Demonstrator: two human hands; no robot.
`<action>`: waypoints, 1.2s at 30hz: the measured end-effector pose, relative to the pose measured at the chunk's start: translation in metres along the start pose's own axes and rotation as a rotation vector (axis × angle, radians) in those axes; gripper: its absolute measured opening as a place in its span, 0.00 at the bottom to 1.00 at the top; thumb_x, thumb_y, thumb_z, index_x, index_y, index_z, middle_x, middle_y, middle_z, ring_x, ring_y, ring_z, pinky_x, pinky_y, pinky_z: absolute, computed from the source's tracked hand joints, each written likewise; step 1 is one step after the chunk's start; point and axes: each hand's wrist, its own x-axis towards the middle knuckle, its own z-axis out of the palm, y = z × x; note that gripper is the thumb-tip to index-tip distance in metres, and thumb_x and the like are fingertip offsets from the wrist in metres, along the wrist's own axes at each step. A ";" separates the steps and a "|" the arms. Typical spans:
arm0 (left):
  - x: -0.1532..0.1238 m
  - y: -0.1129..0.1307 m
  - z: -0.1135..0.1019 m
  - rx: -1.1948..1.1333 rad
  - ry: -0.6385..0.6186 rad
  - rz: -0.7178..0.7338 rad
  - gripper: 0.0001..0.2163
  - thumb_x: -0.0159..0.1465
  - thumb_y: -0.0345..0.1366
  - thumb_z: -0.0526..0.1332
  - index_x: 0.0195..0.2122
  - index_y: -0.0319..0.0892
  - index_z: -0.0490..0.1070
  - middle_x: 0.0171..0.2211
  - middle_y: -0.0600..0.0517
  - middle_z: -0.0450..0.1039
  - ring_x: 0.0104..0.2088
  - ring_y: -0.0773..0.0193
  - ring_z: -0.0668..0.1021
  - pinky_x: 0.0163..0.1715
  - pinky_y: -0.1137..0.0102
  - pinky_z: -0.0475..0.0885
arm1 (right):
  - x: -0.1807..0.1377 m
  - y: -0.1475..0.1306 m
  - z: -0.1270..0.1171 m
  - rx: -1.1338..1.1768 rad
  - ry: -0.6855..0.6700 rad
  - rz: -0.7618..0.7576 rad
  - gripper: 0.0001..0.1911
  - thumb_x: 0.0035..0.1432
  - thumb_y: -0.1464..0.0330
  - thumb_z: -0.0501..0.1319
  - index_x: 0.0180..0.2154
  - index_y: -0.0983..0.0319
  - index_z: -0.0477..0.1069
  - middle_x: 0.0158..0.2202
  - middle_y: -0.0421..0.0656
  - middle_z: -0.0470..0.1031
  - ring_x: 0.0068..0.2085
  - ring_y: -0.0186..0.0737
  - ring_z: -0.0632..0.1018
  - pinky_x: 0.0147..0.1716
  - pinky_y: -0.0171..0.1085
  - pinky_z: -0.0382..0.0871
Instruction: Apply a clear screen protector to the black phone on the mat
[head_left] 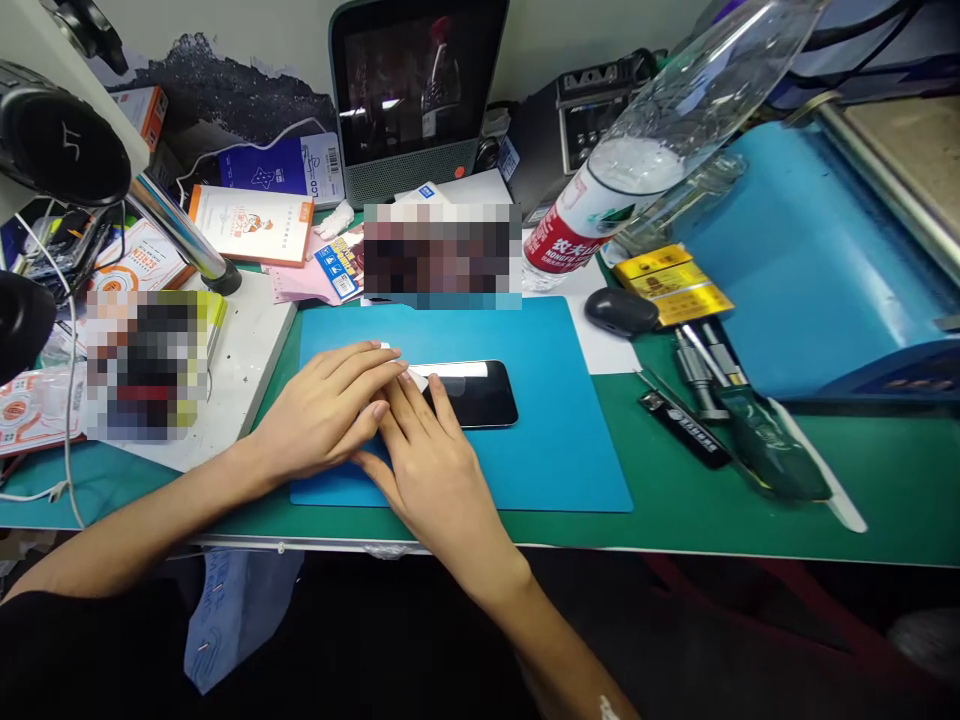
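Note:
A black smartphone point(476, 393) lies flat on a blue work mat point(555, 440), long side across. My left hand point(326, 410) rests over the phone's left end, fingers stretched flat and close together. My right hand point(427, 465) lies just below and against it, its fingers also flat, pressing on the phone's left part. A small white piece point(415, 376) shows between the fingertips of both hands on the phone; what it is stays unclear. The phone's left end is hidden under my hands.
A clear water bottle point(637, 170) with a red label leans at the back right. A black mouse-like object point(621, 310), yellow packets point(675, 285) and hand tools point(712, 380) lie right of the mat. A blue machine point(825, 270) fills the right. A small screen point(412, 90) stands behind.

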 end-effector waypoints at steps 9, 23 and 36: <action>0.003 0.002 -0.001 0.031 -0.011 0.084 0.17 0.78 0.33 0.54 0.64 0.37 0.72 0.63 0.41 0.78 0.67 0.49 0.77 0.65 0.54 0.75 | -0.013 -0.006 -0.008 0.001 -0.034 0.019 0.33 0.77 0.56 0.55 0.68 0.76 0.66 0.71 0.61 0.68 0.73 0.58 0.69 0.77 0.60 0.57; 0.006 0.000 0.003 0.122 0.033 -0.103 0.16 0.78 0.33 0.55 0.63 0.40 0.73 0.61 0.43 0.80 0.64 0.50 0.79 0.62 0.52 0.77 | -0.002 0.003 -0.012 -0.018 -0.081 0.040 0.34 0.79 0.55 0.51 0.71 0.75 0.63 0.73 0.57 0.65 0.75 0.54 0.67 0.79 0.58 0.53; 0.060 0.008 -0.010 0.255 -0.020 -0.150 0.36 0.70 0.29 0.58 0.79 0.43 0.51 0.78 0.42 0.55 0.79 0.41 0.56 0.77 0.40 0.49 | -0.041 0.026 -0.031 -0.023 -0.043 0.002 0.33 0.78 0.59 0.56 0.74 0.71 0.59 0.73 0.56 0.64 0.74 0.55 0.68 0.77 0.61 0.57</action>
